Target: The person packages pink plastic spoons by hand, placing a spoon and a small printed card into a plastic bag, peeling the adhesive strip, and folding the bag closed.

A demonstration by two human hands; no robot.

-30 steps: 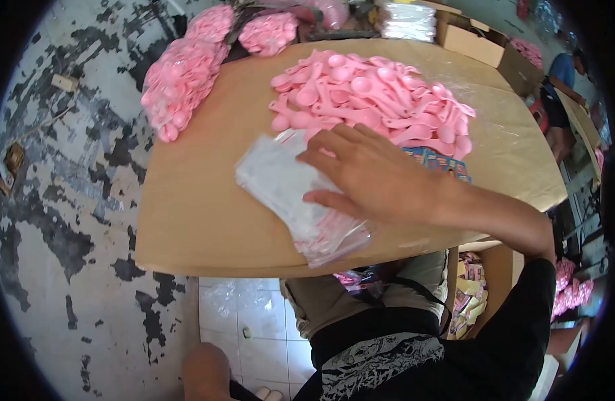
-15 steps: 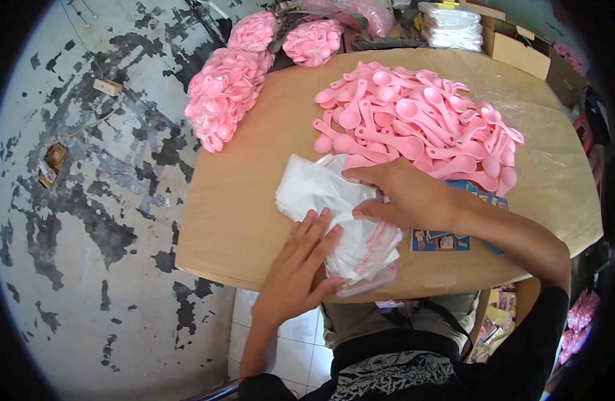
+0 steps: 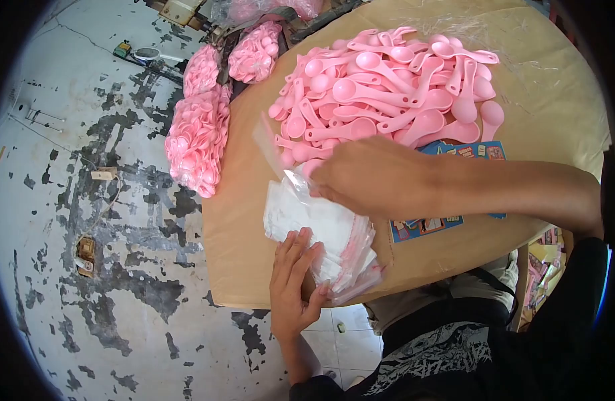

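A stack of clear plastic bags [image 3: 321,227] with pinkish edges lies on the brown-covered table [image 3: 244,267] near its front edge. My left hand [image 3: 295,277] rests on the stack's lower left side, fingers apart. Over the upper part of the stack is my right hand [image 3: 361,174], its fingers curled and partly blurred at a clear plastic bag [image 3: 270,144] that lifts away from the stack. A large pile of pink spoons [image 3: 387,87] spreads just beyond. Blue printed cards [image 3: 427,227] lie partly under my right forearm.
Packed bags of pink spoons [image 3: 200,140] stand at the table's left edge, with another bag [image 3: 254,53] behind. Loose clear plastic [image 3: 454,27] lies at the back. A box of printed packets [image 3: 544,260] sits below the table at the right. A peeling wall fills the left.
The view has turned and shifted. My right hand has moved up and left across the stack, and a clear bag now stands up near its fingers. My left hand stays on the stack.
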